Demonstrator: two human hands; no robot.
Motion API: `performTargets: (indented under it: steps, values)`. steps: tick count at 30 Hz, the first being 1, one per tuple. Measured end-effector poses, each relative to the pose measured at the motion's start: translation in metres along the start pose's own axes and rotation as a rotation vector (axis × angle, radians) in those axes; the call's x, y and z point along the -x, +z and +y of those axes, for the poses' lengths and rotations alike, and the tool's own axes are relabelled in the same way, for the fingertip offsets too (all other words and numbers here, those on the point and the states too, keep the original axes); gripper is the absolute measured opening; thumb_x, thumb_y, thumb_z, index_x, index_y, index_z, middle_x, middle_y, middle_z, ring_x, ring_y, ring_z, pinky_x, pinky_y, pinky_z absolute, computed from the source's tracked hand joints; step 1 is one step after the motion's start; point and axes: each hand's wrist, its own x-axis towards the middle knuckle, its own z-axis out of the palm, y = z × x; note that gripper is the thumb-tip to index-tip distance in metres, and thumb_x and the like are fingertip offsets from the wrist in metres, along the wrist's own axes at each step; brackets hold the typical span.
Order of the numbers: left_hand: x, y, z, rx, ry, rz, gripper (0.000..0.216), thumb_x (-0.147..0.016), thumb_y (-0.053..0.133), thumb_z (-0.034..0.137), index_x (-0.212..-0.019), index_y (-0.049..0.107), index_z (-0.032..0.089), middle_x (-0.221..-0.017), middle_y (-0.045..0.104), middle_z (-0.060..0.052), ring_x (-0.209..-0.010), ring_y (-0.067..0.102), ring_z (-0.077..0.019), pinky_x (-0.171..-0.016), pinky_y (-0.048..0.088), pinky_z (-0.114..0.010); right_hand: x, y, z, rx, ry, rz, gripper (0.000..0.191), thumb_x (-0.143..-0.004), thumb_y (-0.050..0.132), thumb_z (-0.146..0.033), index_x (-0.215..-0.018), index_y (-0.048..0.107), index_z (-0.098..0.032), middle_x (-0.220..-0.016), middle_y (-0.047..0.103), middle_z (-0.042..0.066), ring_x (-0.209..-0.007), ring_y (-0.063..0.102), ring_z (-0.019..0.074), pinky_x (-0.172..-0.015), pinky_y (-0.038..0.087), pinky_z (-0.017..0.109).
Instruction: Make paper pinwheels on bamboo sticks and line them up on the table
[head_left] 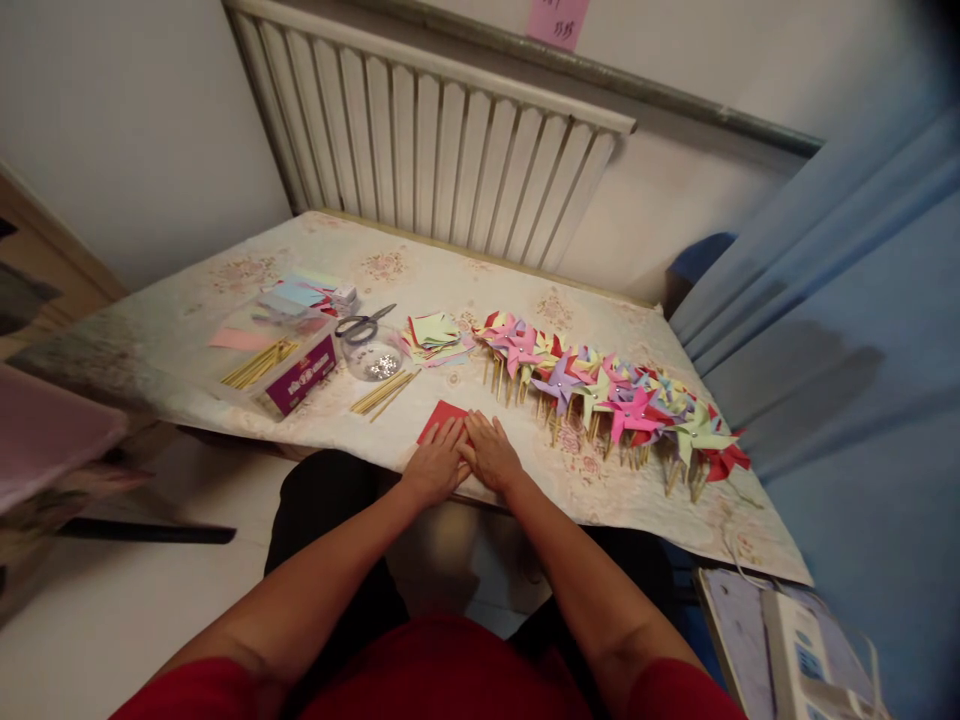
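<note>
A piece of red paper (441,414) lies at the table's front edge, partly covered by both hands. My left hand (435,463) rests on it with fingers stretched out flat. Beside it, my right hand (491,455) also lies with extended fingers at the paper's right side, its thumb close to the left hand. Just left of the hands are several loose wooden sticks (382,393). A clear round dish (373,357) holds small shiny metal pieces. Behind the hands is a stack of coloured paper squares (435,333).
Several finished paper pinwheels (592,385) on sticks fill the right side of the flowered tablecloth (315,240). Scissors (365,324), a purple-labelled box (301,378) with sticks, and more coloured paper (296,295) lie left. A radiator (442,150) stands behind; a blue curtain (847,300) hangs right.
</note>
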Motion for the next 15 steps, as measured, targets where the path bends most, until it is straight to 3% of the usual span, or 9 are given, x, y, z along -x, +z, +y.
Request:
performTargets:
  steps: [7,15]
  values:
    - [0.001,0.007,-0.003,-0.001,0.007,0.023,0.063,-0.094,0.042,0.048,-0.144,0.047,0.009,-0.153,0.04,-0.019,-0.144,0.033,-0.0306,-0.118,0.024,-0.048,0.003,-0.004,0.006,0.05,0.005,0.022,0.056,-0.099,0.046,-0.041,-0.147,0.04,-0.012,-0.155,0.036,0.017,-0.147,0.028,0.0272,-0.119,0.018,0.052]
    - [0.002,0.004,-0.003,-0.036,0.027,0.028,0.063,-0.094,0.043,0.046,-0.145,0.045,0.008,-0.154,0.038,-0.019,-0.145,0.031,-0.0312,-0.118,0.023,-0.048,0.014,0.005,0.013,0.029,0.16,0.186,0.053,-0.1,0.044,-0.036,-0.142,0.044,-0.004,-0.15,0.042,0.023,-0.145,0.03,0.0302,-0.118,0.023,0.052]
